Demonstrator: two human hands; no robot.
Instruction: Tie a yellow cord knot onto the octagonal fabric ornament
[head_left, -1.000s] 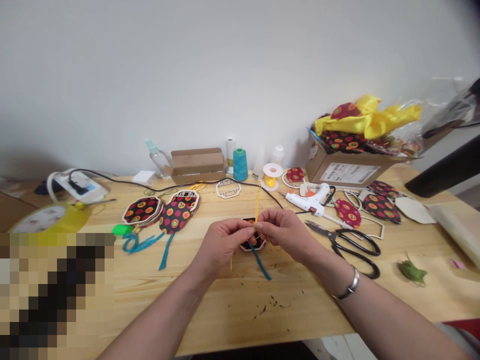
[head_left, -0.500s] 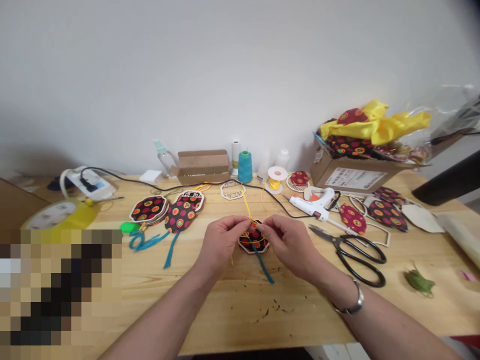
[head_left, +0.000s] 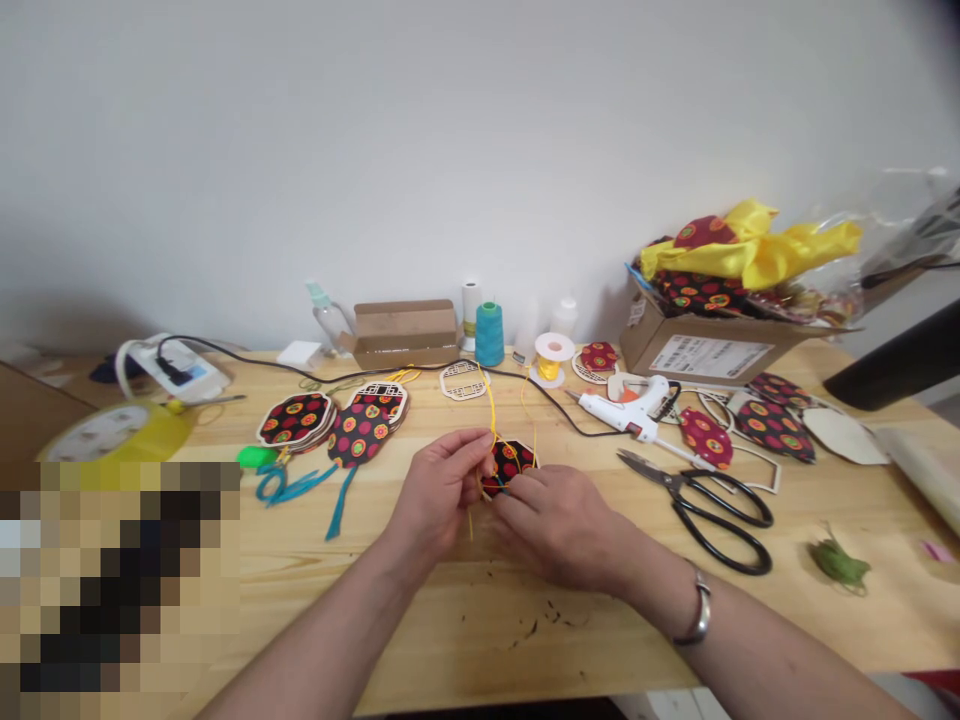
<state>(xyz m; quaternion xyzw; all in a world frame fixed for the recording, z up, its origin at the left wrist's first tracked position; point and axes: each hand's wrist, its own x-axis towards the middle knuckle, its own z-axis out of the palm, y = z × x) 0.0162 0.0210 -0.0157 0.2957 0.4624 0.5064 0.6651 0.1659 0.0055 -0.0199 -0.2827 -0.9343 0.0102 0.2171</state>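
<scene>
At the far right of the wooden table (head_left: pixel 465 640), a cardboard box (head_left: pixel 705 350) stands open and overfull. Crumpled yellow cloth (head_left: pixel 750 250) is heaped on top, with dark cloth printed in red and yellow rounds under it, bulging past the rim. A smaller brown box (head_left: pixel 405 330) sits against the wall with its flap up; I cannot see what is in it.

Near the middle of the table, both hands are on a little eight-sided ornament (head_left: pixel 516 460). It is faced in black cloth dotted with red and yellow circles, and a pale edge shows round it. A thin yellow cord (head_left: pixel 491 405) curves up from it towards the back. The left hand (head_left: pixel 439 490) pinches the ornament's left edge, just where the cord leaves it. The right hand (head_left: pixel 559 520) grips the lower right side with bent fingers, hiding that part, and a speck of teal shows between the fingertips. Black scissors (head_left: pixel 705 505) lie near the right hand, with a white glue gun (head_left: pixel 630 408) behind them
</scene>
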